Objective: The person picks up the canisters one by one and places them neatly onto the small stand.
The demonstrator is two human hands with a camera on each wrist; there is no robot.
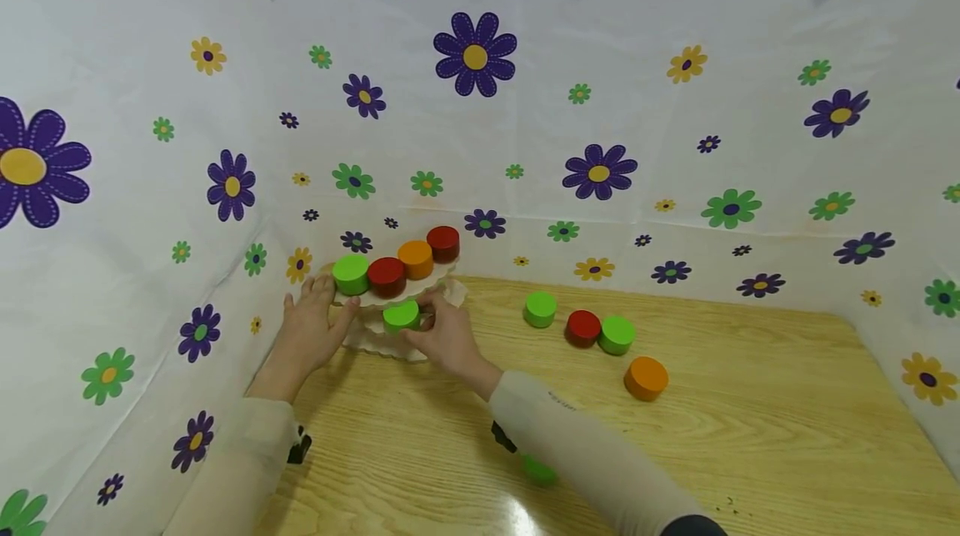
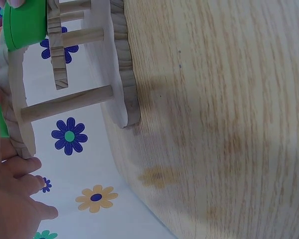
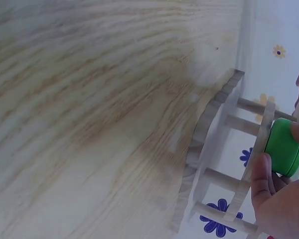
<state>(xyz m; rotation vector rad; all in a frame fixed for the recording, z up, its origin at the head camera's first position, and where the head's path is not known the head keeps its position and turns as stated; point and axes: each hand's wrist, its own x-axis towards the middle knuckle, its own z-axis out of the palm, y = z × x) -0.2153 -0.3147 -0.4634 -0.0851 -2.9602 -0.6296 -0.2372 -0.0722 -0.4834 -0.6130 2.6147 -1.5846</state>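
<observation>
A small two-level wooden stand point(image 2: 122, 74) with wavy-edged boards and round posts stands at the left, by the wall. My left hand point(image 1: 306, 338) holds the left end of its top board, thumb at the front edge. Between thumb and fingers, my right hand point(image 1: 452, 340) pinches a green cylinder block point(image 3: 284, 147) at the narrow middle bar point(image 3: 256, 149), below the top board. Along the top board sit a green block point(image 1: 351, 274), a red block point(image 1: 387, 277), an orange block point(image 1: 416, 259) and another red block point(image 1: 443, 244).
On the wooden table point(image 1: 405, 444), right of the stand, lie a green block point(image 1: 540, 309), a red block point(image 1: 582, 328) touching another green block point(image 1: 617, 335), and an orange block point(image 1: 646, 378). One more green block point(image 1: 539, 470) is partly hidden by my right sleeve. Flower-printed sheeting point(image 1: 525, 144) encloses the table.
</observation>
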